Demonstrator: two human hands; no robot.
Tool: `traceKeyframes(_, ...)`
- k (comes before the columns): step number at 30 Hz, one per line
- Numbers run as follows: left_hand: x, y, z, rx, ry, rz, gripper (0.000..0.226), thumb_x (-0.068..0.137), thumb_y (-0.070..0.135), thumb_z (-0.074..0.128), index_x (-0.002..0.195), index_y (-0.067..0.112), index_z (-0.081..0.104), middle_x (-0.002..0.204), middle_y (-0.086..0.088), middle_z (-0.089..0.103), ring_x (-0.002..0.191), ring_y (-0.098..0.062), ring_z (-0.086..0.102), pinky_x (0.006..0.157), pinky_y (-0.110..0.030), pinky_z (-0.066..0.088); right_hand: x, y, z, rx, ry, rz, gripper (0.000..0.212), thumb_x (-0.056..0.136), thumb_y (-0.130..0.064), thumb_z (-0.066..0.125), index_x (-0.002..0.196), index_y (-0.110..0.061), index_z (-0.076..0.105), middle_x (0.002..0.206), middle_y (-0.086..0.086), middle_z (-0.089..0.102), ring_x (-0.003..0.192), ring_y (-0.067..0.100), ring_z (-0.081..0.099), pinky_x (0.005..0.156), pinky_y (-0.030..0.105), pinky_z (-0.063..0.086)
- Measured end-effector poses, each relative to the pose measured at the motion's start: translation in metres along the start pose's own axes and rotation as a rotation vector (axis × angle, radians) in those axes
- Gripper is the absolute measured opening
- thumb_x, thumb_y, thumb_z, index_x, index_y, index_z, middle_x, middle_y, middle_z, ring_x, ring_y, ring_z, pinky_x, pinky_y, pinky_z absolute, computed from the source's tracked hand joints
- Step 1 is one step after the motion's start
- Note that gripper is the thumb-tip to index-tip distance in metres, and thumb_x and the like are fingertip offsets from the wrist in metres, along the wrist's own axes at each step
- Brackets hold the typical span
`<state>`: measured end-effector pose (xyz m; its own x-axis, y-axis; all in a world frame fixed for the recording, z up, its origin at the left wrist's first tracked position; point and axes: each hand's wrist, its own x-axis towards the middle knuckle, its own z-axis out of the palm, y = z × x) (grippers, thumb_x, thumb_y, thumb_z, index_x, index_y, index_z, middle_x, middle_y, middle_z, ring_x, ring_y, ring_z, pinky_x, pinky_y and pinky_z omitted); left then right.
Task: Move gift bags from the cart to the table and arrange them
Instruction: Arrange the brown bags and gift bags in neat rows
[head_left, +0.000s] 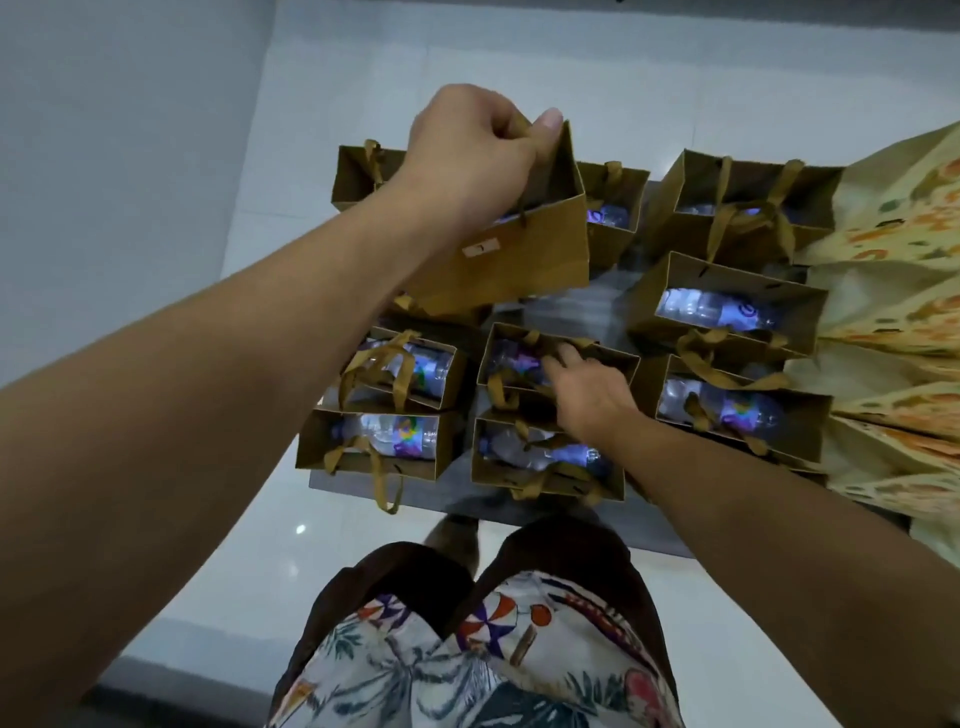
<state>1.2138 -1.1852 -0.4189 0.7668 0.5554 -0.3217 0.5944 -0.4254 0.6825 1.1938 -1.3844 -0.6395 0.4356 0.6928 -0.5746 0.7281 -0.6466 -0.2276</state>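
Left hand (467, 156) holds one brown gift bag (519, 260) lifted above the cart (467, 501), fingers curled round its handles; right hand (587, 395) reaches into the middle bag (511, 358), fingers loosely spread.

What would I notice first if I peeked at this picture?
First, the left hand up high, gripping the handles of a brown paper gift bag lifted above the rest. Below it, more open brown paper bags sit in rows on a grey cart, each showing a clear plastic water bottle inside. The right hand reaches into the middle bag, its fingers at the ribbon handles.
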Motion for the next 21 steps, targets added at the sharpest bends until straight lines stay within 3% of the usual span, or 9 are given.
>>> traceKeyframes(4,0.000,-0.014,-0.004,-0.022,0.005,0.004,0.039,0.098,0.050,0.057,0.088,0.017,0.074,0.089,-0.003,0.071,0.081,-0.008,0.063,0.068,-0.023,0.047,0.003,0.002,0.003,-0.190,0.058,-0.176,0.057,0.087,-0.012,0.065,0.140,-0.019,0.045,0.153,0.011,0.034,0.101,0.032,0.060,0.071,0.043,0.057)
traceKeyframes(8,-0.001,-0.024,-0.007,-0.041,0.022,-0.003,0.041,0.098,0.049,0.058,0.087,0.013,0.075,0.088,-0.007,0.072,0.078,-0.010,0.063,0.075,-0.028,0.054,0.010,0.004,0.001,-0.192,0.027,-0.017,0.057,0.090,-0.020,0.066,0.141,-0.017,0.042,0.147,0.011,0.040,0.103,0.033,0.060,0.073,0.040,0.052)
traceKeyframes(11,-0.005,-0.030,-0.008,-0.047,0.023,-0.004,0.041,0.099,0.049,0.058,0.086,0.013,0.075,0.088,-0.006,0.072,0.079,-0.010,0.064,0.075,-0.027,0.053,0.021,0.012,-0.006,0.155,-0.129,0.111,0.025,0.094,-0.028,0.066,0.115,-0.015,0.063,0.110,0.007,0.064,0.100,0.028,0.063,0.078,0.038,0.051)
traceKeyframes(13,-0.008,-0.034,-0.007,-0.046,0.029,-0.004,0.042,0.099,0.049,0.057,0.089,0.012,0.075,0.093,-0.006,0.073,0.083,-0.011,0.067,0.076,-0.026,0.055,0.027,0.019,-0.009,0.371,-0.117,0.180,0.010,0.096,-0.026,0.065,0.092,-0.017,0.065,0.091,0.002,0.063,0.094,0.024,0.063,0.076,0.035,0.048)
traceKeyframes(21,-0.013,-0.041,-0.004,-0.022,0.038,-0.006,0.042,0.100,0.049,0.056,0.091,0.012,0.075,0.092,-0.003,0.074,0.084,-0.008,0.067,0.072,-0.019,0.051,0.033,0.033,-0.013,0.474,-0.049,0.218,0.020,0.094,-0.031,0.069,0.075,-0.027,0.061,0.085,0.000,0.063,0.090,0.022,0.060,0.077,0.037,0.047)
